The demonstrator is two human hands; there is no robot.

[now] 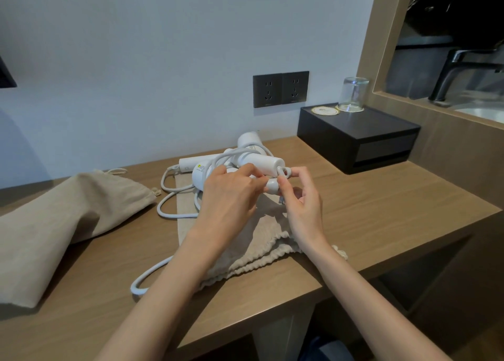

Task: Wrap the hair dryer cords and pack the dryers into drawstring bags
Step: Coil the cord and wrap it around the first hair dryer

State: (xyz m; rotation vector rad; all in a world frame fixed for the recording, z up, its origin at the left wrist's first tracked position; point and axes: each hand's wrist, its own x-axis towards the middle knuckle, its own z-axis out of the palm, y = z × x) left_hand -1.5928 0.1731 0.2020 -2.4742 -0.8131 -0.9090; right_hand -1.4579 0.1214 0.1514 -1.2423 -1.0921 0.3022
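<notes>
Two white hair dryers lie together on the wooden counter (pixel 381 210). The near dryer (pixel 261 164) has its handle end pointing right; the far dryer (pixel 249 142) lies behind it. My left hand (pixel 231 194) grips the near dryer's handle. My right hand (pixel 300 197) pinches the white cord (pixel 174 194) right at the handle's end, beside the plug. Cord loops spread to the left, and one loop reaches the counter's front edge. A beige drawstring bag (pixel 261 240) lies under my hands. A second beige bag (pixel 68 218) lies at the left.
A black box (pixel 360 142) stands at the back right, carrying an upturned glass (pixel 353 94) and a coaster. Dark wall sockets (pixel 281 89) sit behind the dryers. A framed opening at the right shows a tap (pixel 458 71) and basin.
</notes>
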